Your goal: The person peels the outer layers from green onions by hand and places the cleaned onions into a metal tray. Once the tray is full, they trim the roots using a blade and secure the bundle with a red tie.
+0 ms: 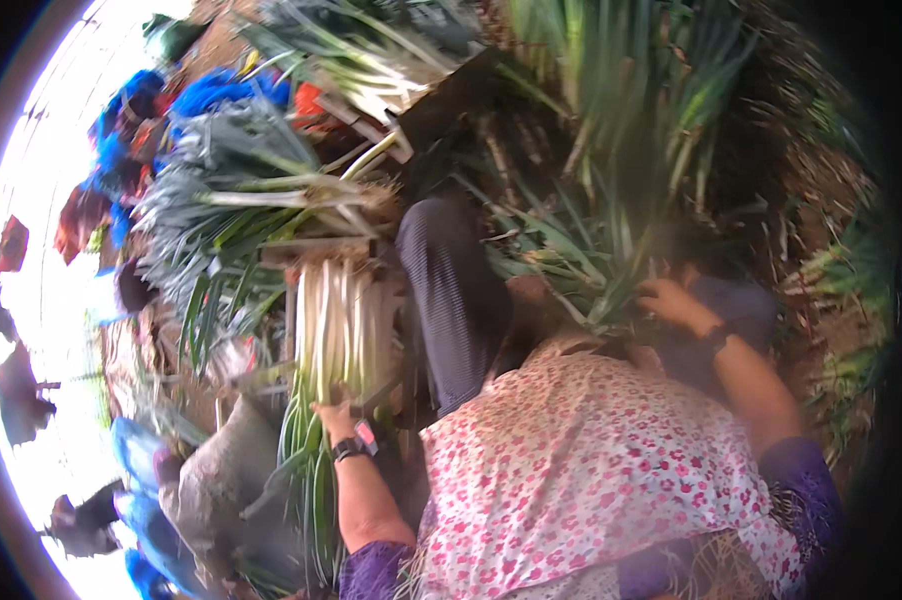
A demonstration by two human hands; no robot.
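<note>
My left hand (335,418) rests on a bundle of leeks (343,330), where the white stalks turn into green leaves. Its thumb and fingers are spread on the stalks, not wrapped round them. The bundle lies in a narrow wooden frame (316,250), root ends away from me. My right hand (674,303) is beside loose leek leaves (596,275) in front of my lap. Its fingers are apart, slightly bent and a little blurred; nothing shows gripped in them.
More leeks (236,190) are heaped beyond the frame, with another stack (381,75) at the far side. Tall leeks (621,90) stand ahead. A grey sack (233,480) and blue plastic bags (146,500) lie at left. My knee (446,270) rises between both hands.
</note>
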